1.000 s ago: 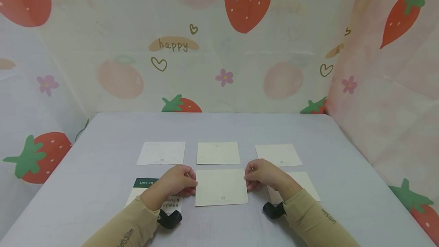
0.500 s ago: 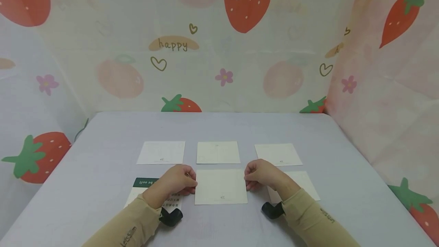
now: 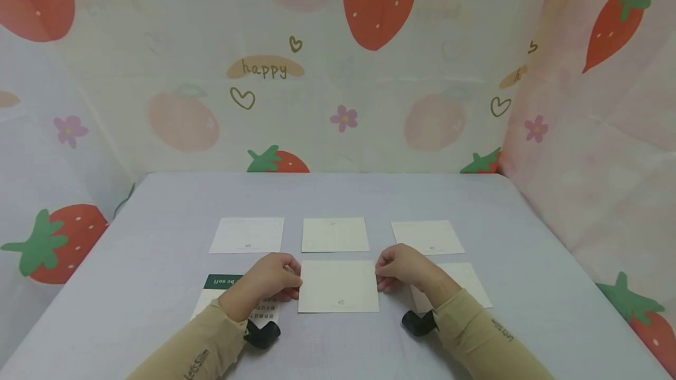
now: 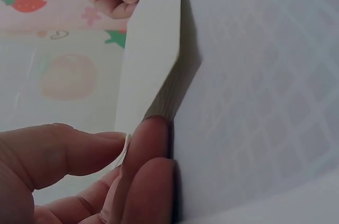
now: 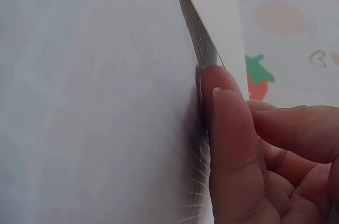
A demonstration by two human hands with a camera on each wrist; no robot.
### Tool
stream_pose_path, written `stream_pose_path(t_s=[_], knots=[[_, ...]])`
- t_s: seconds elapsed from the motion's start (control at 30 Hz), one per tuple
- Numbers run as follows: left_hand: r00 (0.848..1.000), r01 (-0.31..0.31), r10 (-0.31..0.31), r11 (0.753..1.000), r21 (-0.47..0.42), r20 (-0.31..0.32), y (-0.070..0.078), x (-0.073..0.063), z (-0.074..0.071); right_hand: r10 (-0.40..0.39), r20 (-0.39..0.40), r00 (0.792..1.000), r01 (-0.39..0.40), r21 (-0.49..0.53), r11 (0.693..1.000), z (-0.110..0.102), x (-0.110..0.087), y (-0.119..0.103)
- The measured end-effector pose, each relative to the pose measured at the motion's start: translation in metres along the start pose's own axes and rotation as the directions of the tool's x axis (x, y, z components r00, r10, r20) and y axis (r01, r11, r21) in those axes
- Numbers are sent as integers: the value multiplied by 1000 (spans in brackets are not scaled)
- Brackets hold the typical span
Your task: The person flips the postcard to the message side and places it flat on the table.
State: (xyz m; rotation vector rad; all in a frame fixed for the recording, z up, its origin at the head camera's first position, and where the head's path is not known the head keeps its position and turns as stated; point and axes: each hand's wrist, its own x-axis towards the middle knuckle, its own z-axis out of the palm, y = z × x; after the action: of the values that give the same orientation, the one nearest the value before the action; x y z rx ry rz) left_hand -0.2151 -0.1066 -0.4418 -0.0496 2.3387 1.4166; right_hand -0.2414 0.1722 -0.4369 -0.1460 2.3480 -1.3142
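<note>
A plain cream card [image 3: 338, 295] with a small printed mark near its front edge lies level between my two hands, in the middle of the head view. My left hand [image 3: 264, 283] pinches its left edge, thumb [image 4: 90, 149] on top and fingers beneath. At the opposite edge, my right hand [image 3: 414, 268] pinches the card the same way, its index finger [image 5: 233, 134] under the rim. In both wrist views a dark shadowed gap shows under the card's near edge, above the white cloth.
Behind the held card are a left card [image 3: 247, 234], a middle card [image 3: 335, 234] and a right card [image 3: 428, 236]. A green-banded printed card [image 3: 224, 281] lies partly under my left forearm; another pale card [image 3: 470, 286] is partly behind my right wrist. A white cloth covers the table [image 3: 338, 345].
The held card's front edge has shifted slightly away from me in the head view. Both hands keep their grip and stay nearly in place; the other cards lie as before.
</note>
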Motion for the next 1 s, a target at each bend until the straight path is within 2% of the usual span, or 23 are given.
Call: stream_pose_path(t_s=[0.13, 0.5, 0.63, 1.0], knots=[[1000, 20, -19, 1000, -7, 6, 1, 0, -2, 7, -8, 1000, -7, 10, 1000, 0, 0, 0], [998, 26, -20, 996, -87, 66, -2, 2, -12, 23, -3, 1000, -22, 68, 997, -3, 1, 2], [997, 32, -24, 994, -109, 70, -1, 1, -13, 40, -13, 999, -39, 77, 996, -3, 2, 1], [998, 20, -14, 994, -110, 56, -3, -1, -24, 26, -34, 999, -24, 58, 998, -6, -2, -2]])
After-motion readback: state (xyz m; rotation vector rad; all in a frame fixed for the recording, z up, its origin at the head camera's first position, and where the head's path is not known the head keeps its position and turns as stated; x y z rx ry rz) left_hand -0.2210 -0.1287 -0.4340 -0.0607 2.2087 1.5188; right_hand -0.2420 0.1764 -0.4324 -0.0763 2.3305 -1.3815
